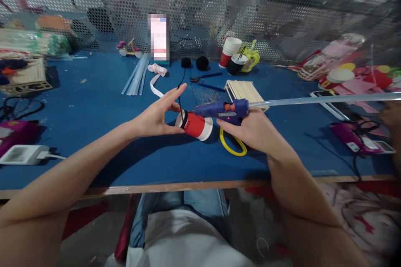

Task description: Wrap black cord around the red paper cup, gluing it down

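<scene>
My left hand [158, 114] holds a red and white paper cup [196, 125] on its side, thumb and fingers at its base end, with a thin black string [180, 91] rising by the index finger. My right hand [250, 128] grips a blue hot glue gun [221, 109], its nozzle touching the cup's rim. A long clear glue stick [322, 100] sticks out of the gun's back toward the right. Yellow-handled scissors [233, 146] lie on the blue table [103, 104] under my right hand.
A stack of wooden craft sticks [246, 90] lies behind the gun. Paper cups [231, 50], black pompoms [202, 62], pliers [203, 78], clear glue sticks [136, 77] and white ribbon [156, 75] sit farther back. Power adapter [21, 154] at left; purple glue gun [354, 137] at right. Perforated metal screen [188, 4] behind.
</scene>
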### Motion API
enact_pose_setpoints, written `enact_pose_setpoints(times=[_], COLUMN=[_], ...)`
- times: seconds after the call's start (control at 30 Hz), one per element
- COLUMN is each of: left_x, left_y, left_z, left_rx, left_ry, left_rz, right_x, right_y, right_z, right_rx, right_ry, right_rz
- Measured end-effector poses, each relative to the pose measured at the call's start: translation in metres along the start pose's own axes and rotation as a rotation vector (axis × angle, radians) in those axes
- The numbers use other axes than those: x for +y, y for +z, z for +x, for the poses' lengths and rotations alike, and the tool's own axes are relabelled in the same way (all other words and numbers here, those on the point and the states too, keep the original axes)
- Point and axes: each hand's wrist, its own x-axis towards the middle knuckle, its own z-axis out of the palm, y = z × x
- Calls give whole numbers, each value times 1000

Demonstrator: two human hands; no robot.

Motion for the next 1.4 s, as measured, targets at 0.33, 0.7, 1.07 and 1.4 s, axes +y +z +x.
enact_pose_setpoints(times=[0.33,0.7,1.07,1.4], left_x=[-1,1,3,3], left_y=[0,0,0,1], left_z=[0,0,-1,-1], left_rx=[-4,6,20,16], left_ry=[-2,-22,-45,-32], left_rz=[-17,14,-23,-9], right_x=[2,42,89,93], right_y=[-4,-19,-23,-18], right_z=[4,17,30,33], right_rx=[45,322,158,51], right_ry=[200,537,691,768], right_rz=[87,-193,-308,-448])
